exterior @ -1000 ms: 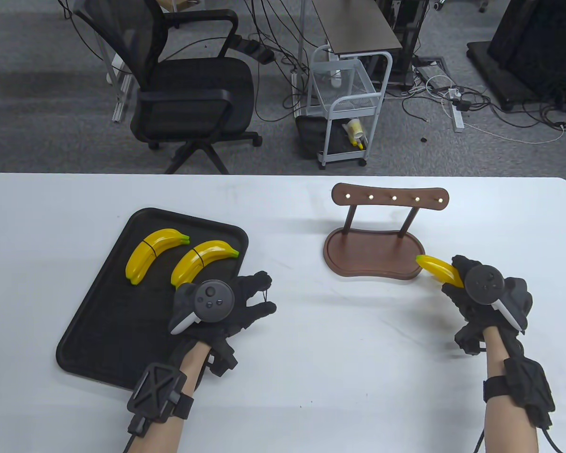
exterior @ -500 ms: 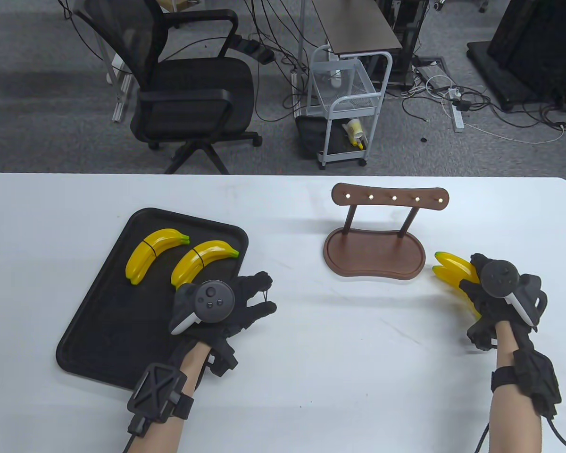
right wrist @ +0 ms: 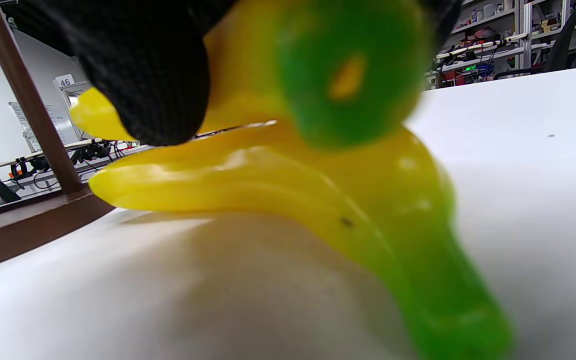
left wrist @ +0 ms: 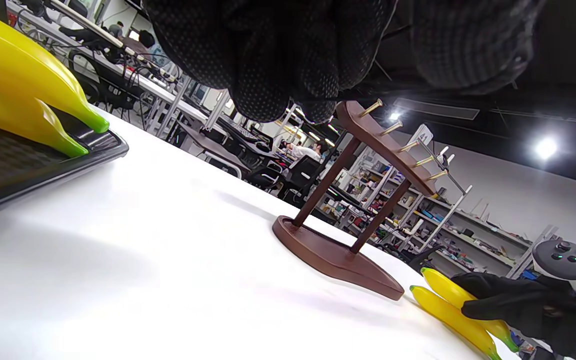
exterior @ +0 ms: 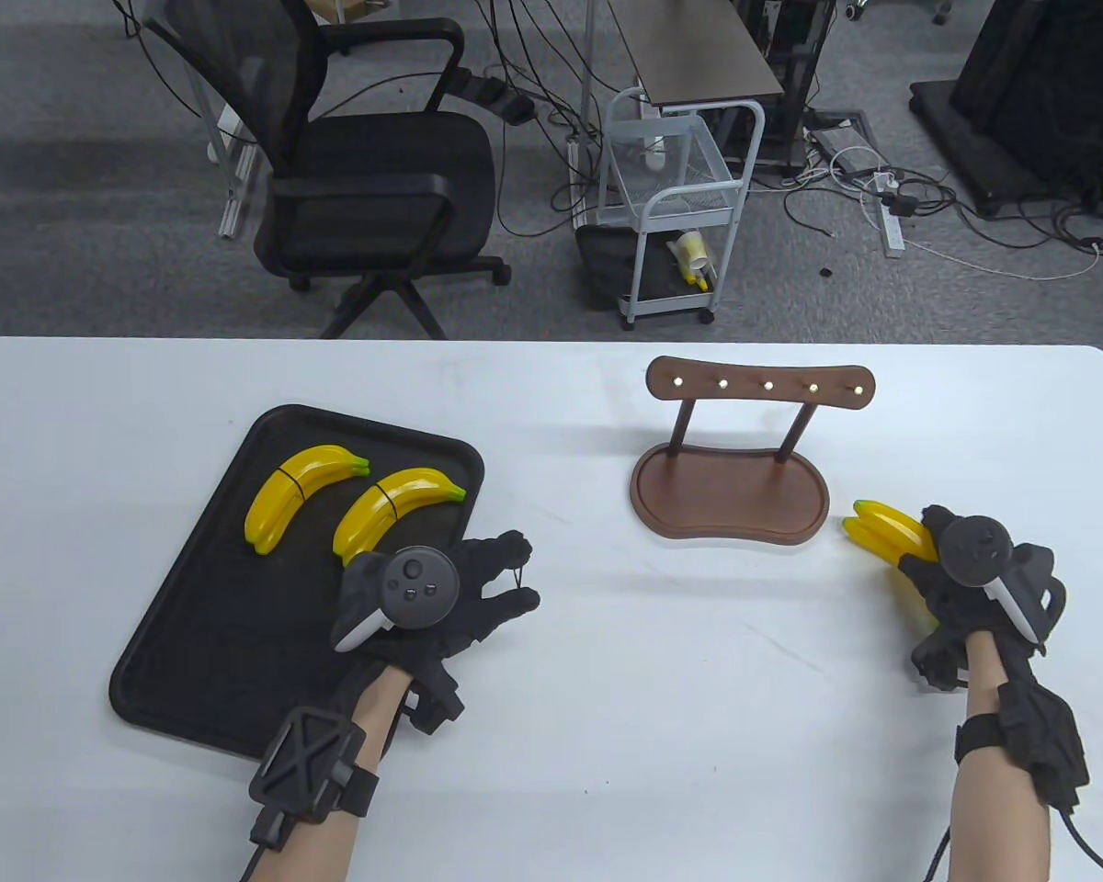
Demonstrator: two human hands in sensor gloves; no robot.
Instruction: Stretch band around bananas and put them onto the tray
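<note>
A black tray [exterior: 221, 625] at the left holds two banded pairs of yellow bananas [exterior: 299, 491] [exterior: 391, 510]. My left hand [exterior: 507, 571] hovers at the tray's near right corner. A thin black band [exterior: 518, 579] is stretched between its fingertips. At the right, my right hand [exterior: 928, 560] grips two loose bananas [exterior: 882, 528] that lie side by side on the table. Their yellow tips point toward the wooden stand [exterior: 731, 487]. The right wrist view shows these bananas [right wrist: 268, 185] stacked, green stems toward the camera. No band is visible on them.
The brown wooden stand, with a row of brass pegs [exterior: 767, 386], is on the table just left of the loose bananas. An office chair [exterior: 368, 184] and a white cart [exterior: 671, 230] are on the floor beyond the far table edge.
My right hand moved right and lowered its banana beside a second one; both now lie together under its grip. The left hand and band have not moved.
</note>
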